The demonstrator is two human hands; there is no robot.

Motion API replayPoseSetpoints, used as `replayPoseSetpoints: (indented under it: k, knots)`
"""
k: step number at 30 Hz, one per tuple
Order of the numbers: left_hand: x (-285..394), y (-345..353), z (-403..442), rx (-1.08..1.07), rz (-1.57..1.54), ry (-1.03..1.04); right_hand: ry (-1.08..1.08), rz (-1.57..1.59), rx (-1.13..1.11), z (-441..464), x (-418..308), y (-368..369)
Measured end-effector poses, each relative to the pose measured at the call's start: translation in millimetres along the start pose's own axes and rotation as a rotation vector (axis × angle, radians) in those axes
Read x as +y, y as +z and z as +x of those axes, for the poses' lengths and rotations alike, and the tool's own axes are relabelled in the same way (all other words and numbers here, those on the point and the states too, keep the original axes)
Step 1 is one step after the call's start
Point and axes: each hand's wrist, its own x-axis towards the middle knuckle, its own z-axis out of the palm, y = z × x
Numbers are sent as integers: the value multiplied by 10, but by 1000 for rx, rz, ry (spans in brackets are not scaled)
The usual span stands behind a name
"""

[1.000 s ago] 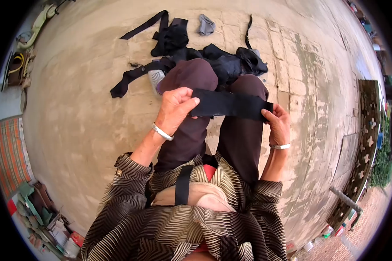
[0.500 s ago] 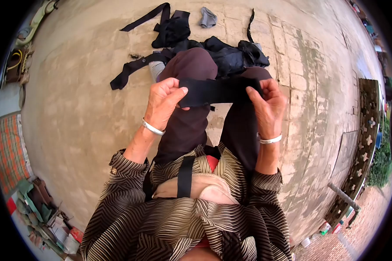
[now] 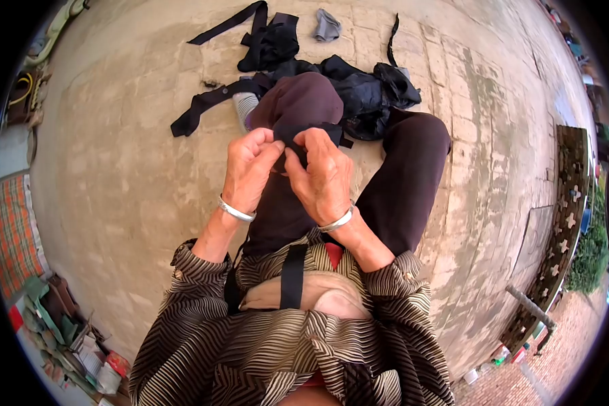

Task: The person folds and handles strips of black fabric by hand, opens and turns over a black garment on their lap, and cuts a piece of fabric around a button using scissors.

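Note:
A black strip of cloth [image 3: 287,130] lies over my raised knee, gathered between my two hands. My left hand [image 3: 245,169] pinches its near edge with thumb and index finger. Right beside it, my right hand [image 3: 323,179] also grips the strip, thumb and bent fingers pressed together, almost touching the left fingertips. Part of the cloth is hidden behind the right hand, and an end shows past its knuckles. A silver bangle circles each wrist.
Beyond my knees, a pile of black cloth [image 3: 362,95] lies on the worn paved ground [image 3: 135,169]. Nearby are a small grey cloth [image 3: 327,26] and a long black strip [image 3: 227,27]. A plaid cloth [image 3: 17,233] hangs at the left; a low patterned wall [image 3: 561,223] stands right.
My right hand has moved left to meet my left hand, so the strip is no longer stretched between them. My right knee has swung outward to the right.

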Motion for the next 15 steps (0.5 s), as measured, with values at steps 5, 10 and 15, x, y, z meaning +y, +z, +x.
replayPoseSetpoints:
  k: [5,10,15]
  knots:
    - [-9,-21,-18,-15,-35,-1,-41,-32,-18,-91,-47,55]
    - [-36,-93,-18,6,-26,-27,-17,-1,-36,-145,-60,75]
    - [-8,2,13,8,-47,-9,21,169,-108,-169,-40,1]
